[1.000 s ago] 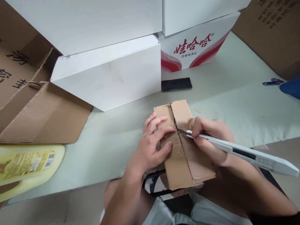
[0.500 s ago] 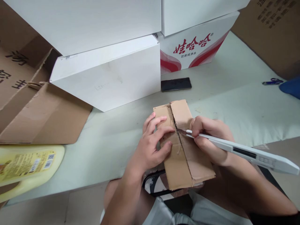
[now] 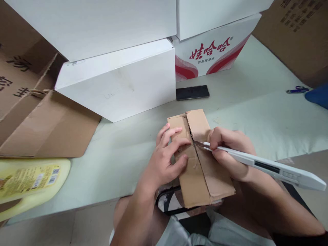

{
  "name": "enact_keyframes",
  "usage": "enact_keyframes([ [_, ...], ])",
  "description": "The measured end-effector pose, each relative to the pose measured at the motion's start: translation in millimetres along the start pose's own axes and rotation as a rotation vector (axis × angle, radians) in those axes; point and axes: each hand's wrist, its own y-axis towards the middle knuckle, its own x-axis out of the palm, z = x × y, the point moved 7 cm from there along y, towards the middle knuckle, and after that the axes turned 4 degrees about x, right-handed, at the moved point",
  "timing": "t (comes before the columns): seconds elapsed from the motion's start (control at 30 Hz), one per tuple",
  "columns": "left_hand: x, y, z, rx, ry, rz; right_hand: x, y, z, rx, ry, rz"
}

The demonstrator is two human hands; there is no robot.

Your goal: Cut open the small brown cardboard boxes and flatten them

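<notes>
My right hand (image 3: 238, 140) still pinches the white utility knife (image 3: 294, 176), its blade (image 3: 199, 144) no further along the seam (image 3: 201, 167) of the cardboard box (image 3: 217, 177) by the front of the counter (image 3: 120, 164), my left hand (image 3: 164, 159) spread on top.

We have a table (image 3: 115, 164) before us under a pale green cover, rumpled near its front edge. A white box (image 3: 138, 85) stands on it at eleven o'clock, a printed box (image 3: 217, 54) at one, with a phone (image 3: 192, 92) lying flat in front. At nine we see a carton (image 3: 64, 126); at eight, a yellow jug (image 3: 36, 184). Toward two stands another carton (image 3: 289, 41), and scissors (image 3: 297, 90) lie near a blue thing (image 3: 317, 97) toward three. At five, the small box (image 3: 196, 177) straddles the near edge; how much rests there we cannot tell.
</notes>
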Motion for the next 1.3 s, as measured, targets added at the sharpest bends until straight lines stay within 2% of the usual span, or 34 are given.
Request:
enact_keyframes([
  [0.33,-2.6,-1.1,-2.2,-0.011,-0.002,0.002,-1.6,-8.4,13.3,0.053,0.129,0.032],
  [1.3,-1.0,-0.4,-1.2,-0.001,-0.002,-0.006,-1.9,0.3,1.1,0.014,-0.010,-0.015],
])
